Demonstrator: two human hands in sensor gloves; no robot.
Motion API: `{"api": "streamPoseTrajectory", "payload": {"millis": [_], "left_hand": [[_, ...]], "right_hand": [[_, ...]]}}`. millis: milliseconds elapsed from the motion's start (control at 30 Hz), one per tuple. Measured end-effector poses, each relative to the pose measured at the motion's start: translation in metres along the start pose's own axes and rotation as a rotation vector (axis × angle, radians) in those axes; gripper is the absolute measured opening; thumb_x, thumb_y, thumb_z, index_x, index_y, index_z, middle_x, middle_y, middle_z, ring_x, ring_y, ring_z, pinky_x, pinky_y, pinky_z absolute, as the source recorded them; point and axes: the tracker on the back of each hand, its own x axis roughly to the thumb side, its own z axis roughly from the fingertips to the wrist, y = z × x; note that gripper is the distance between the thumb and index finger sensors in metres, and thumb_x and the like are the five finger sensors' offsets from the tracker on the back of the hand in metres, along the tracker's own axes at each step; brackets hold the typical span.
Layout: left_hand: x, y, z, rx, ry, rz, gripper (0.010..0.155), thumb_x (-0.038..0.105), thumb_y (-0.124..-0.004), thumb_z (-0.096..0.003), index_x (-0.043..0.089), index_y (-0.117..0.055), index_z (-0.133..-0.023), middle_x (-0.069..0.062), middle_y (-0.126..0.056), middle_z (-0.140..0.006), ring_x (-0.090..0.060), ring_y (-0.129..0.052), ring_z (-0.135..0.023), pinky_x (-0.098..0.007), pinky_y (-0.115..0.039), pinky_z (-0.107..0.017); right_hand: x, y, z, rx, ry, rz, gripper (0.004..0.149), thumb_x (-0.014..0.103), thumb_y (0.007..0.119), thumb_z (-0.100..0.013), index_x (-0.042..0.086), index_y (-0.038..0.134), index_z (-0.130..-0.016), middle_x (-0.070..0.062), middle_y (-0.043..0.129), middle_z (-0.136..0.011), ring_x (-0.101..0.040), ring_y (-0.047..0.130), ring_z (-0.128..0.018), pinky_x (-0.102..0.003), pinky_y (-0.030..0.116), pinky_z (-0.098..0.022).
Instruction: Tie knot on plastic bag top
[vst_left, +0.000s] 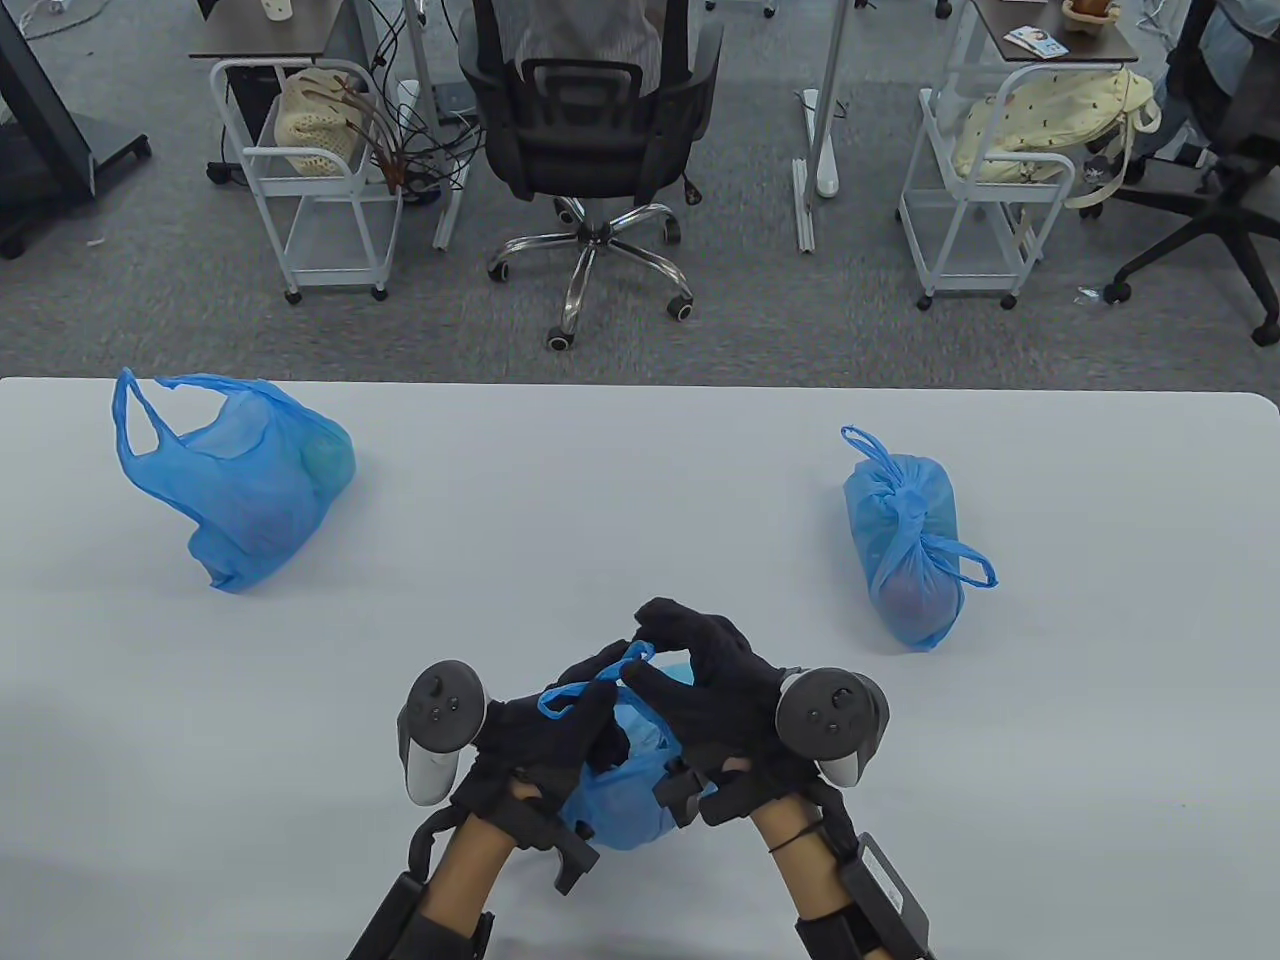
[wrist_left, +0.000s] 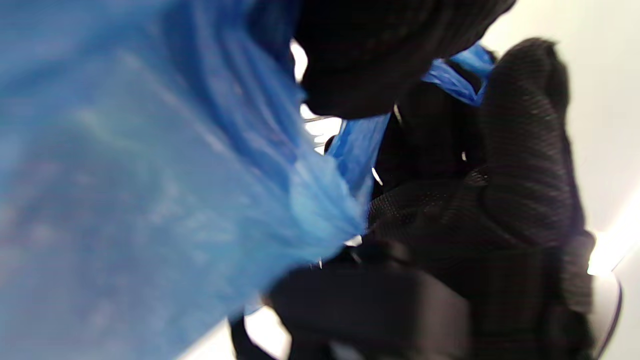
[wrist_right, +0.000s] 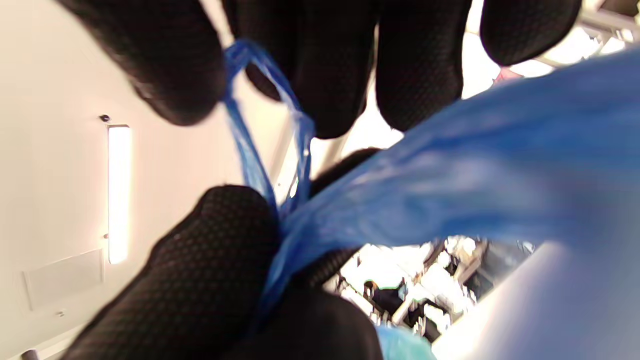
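Note:
A blue plastic bag with something round inside lies at the table's near edge between my hands. My left hand grips one twisted handle of the bag. My right hand pinches the other handle loop above the bag's top. In the right wrist view the thin handle loop runs between my fingers and thumb. In the left wrist view the bag fills the left side, gathered to a neck beside my gloved fingers.
An untied blue bag lies at the table's far left. A knotted blue bag lies at the right. Beyond the table stand an office chair and two white carts.

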Motion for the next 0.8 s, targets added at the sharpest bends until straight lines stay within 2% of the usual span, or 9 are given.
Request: {"api": "streamPoseTrajectory", "payload": {"millis": [33,133,300,433,533,567,667,733,800], "left_hand": [[-0.004,0.000,-0.001,-0.020,0.015,0.043,0.053,0.049,-0.060,-0.0529,0.023,-0.069,-0.099,0.012,-0.100,-0.030,-0.020,-0.106,-0.042,-0.059,-0.073,-0.061],[-0.009,0.003,0.000,-0.032,0.033,0.148,0.055,0.050,-0.059,-0.0534,0.023,-0.067,-0.101,0.012,-0.102,-0.037,-0.020,-0.106,-0.047,-0.058,-0.072,-0.063],[-0.024,0.007,0.001,-0.068,0.087,0.509,0.054,0.051,-0.056,-0.0558,0.027,-0.064,-0.103,0.009,-0.105,-0.064,-0.023,-0.103,-0.063,-0.059,-0.066,-0.068],[-0.027,0.011,0.002,-0.003,0.095,0.468,0.052,0.052,-0.055,-0.0562,0.029,-0.067,-0.101,0.008,-0.103,-0.077,-0.018,-0.105,-0.060,-0.053,-0.071,-0.068],[-0.027,0.013,0.003,0.010,0.098,0.488,0.051,0.052,-0.057,-0.0558,0.030,-0.070,-0.100,0.006,-0.100,-0.083,-0.016,-0.106,-0.059,-0.051,-0.073,-0.068],[-0.028,0.014,0.004,0.016,0.104,0.502,0.048,0.048,-0.061,-0.0558,0.030,-0.072,-0.099,0.004,-0.099,-0.083,-0.017,-0.106,-0.059,-0.051,-0.073,-0.068],[-0.029,0.018,0.005,0.062,0.110,0.482,0.047,0.051,-0.064,-0.0543,0.031,-0.078,-0.095,0.003,-0.098,-0.085,-0.014,-0.108,-0.055,-0.049,-0.078,-0.064],[-0.026,0.019,0.004,0.050,0.103,0.478,0.045,0.049,-0.069,-0.0536,0.031,-0.079,-0.093,0.001,-0.097,-0.087,-0.013,-0.108,-0.053,-0.048,-0.080,-0.064],[-0.024,0.021,0.004,0.071,0.096,0.436,0.041,0.045,-0.076,-0.0520,0.032,-0.080,-0.091,0.003,-0.097,-0.086,-0.011,-0.109,-0.050,-0.047,-0.083,-0.062]], "right_hand": [[0.000,0.001,0.001,-0.027,-0.007,0.007,0.034,0.033,0.092,-0.044,0.018,0.089,-0.075,-0.008,0.099,-0.060,-0.037,0.099,-0.061,-0.067,0.070,-0.049],[-0.004,0.000,0.002,-0.012,0.017,-0.011,0.034,0.030,0.092,-0.044,0.015,0.089,-0.075,-0.010,0.098,-0.057,-0.037,0.099,-0.058,-0.067,0.071,-0.049],[-0.011,-0.007,0.002,-0.063,0.029,-0.109,0.034,0.030,0.091,-0.044,0.015,0.089,-0.074,-0.010,0.099,-0.056,-0.036,0.099,-0.058,-0.067,0.071,-0.049],[-0.006,0.000,0.000,0.042,-0.034,-0.113,0.033,0.032,0.092,-0.043,0.017,0.091,-0.073,-0.009,0.100,-0.056,-0.038,0.095,-0.067,-0.070,0.066,-0.052],[0.002,0.010,0.000,0.176,-0.112,-0.007,0.033,0.033,0.092,-0.041,0.020,0.092,-0.072,-0.007,0.101,-0.056,-0.039,0.090,-0.075,-0.071,0.061,-0.055],[0.004,0.013,0.000,0.223,-0.130,0.052,0.033,0.033,0.092,-0.041,0.022,0.092,-0.072,-0.006,0.100,-0.058,-0.039,0.089,-0.077,-0.071,0.061,-0.056],[0.005,0.015,0.001,0.253,-0.138,0.093,0.032,0.033,0.094,-0.040,0.023,0.093,-0.071,-0.005,0.102,-0.057,-0.037,0.089,-0.079,-0.070,0.061,-0.056],[0.003,0.017,0.001,0.289,-0.126,0.098,0.033,0.032,0.095,-0.040,0.022,0.093,-0.072,-0.005,0.102,-0.057,-0.037,0.090,-0.079,-0.071,0.061,-0.057],[0.001,0.018,0.001,0.278,-0.121,0.109,0.034,0.032,0.095,-0.040,0.022,0.093,-0.072,-0.004,0.103,-0.056,-0.036,0.091,-0.078,-0.070,0.062,-0.056]]}}
